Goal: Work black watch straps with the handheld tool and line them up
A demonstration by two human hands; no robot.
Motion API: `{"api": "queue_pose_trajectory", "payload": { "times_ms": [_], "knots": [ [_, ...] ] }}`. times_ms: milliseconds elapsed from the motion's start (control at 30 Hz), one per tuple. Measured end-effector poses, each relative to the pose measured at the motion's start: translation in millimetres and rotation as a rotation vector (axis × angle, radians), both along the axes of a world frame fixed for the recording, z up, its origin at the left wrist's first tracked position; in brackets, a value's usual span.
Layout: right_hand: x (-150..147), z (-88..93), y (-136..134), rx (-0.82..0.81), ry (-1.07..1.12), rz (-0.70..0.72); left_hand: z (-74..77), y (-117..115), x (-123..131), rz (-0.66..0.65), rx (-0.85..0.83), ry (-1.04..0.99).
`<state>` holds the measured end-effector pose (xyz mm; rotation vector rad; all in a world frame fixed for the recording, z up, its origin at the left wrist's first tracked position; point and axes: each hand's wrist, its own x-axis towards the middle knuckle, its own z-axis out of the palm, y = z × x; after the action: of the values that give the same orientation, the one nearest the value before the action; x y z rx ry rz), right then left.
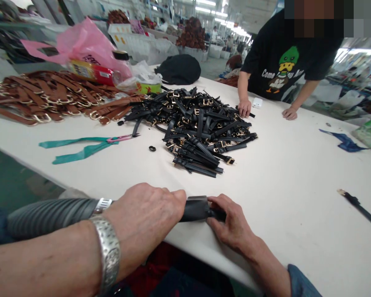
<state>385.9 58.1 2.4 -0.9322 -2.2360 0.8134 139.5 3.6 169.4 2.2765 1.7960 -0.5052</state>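
Note:
My left hand (142, 222), with a silver bangle at the wrist, is closed over one end of a black strap (195, 208) at the near edge of the white table (284, 165). My right hand (230, 225) pinches the strap's other end. A grey ribbed sleeve or tube (49, 214) lies behind my left wrist. Just beyond my hands sits a heap of black straps with gold buckles (198, 128).
A pile of brown straps with rings (49, 97) lies far left, beside pink bags (86, 45) and a bottle. Teal-handled scissors (86, 146) lie left of the heap. A single black strap (360, 208) lies at right. A person in a black shirt (281, 62) leans on the far edge.

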Motion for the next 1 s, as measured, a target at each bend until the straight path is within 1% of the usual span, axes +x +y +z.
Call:
{"api": "queue_pose_trajectory", "payload": {
  "times_ms": [33, 100, 233, 367, 500, 600, 767, 900, 1000],
  "knots": [
    [1, -0.9, 1, 0.001, 0.008, -0.002, -0.8, 1, 0, -0.013, -0.007, 0.025],
    [2, -1.8, 1, 0.001, 0.014, 0.001, -1.1, -1, -6, -0.031, -0.075, 0.1],
    [1, -1.1, -2, -0.024, -0.001, 0.026, 4.3, -8, -16, -0.014, -0.104, 0.131],
    [1, -0.5, -1, -0.041, -0.001, 0.028, 6.8, -3, -6, -0.059, -0.106, 0.129],
    [4, -0.3, 5, -0.084, 0.004, 0.005, 0.3, 6, 3, -0.034, -0.069, 0.113],
    [5, 1.0, 8, -0.126, 0.0, -0.007, -8.2, 5, -2, 0.021, -0.079, 0.094],
    [4, -0.7, 7, -0.121, 0.008, -0.017, -24.8, -3, -24, 0.084, 0.001, -0.005],
    [2, -5.6, 5, -0.111, 0.01, -0.043, -35.7, -10, -56, 0.175, 0.094, -0.01],
    [2, -5.0, 5, -0.085, 0.012, -0.043, -41.3, -21, -79, 0.204, 0.085, -0.035]
  ]
}}
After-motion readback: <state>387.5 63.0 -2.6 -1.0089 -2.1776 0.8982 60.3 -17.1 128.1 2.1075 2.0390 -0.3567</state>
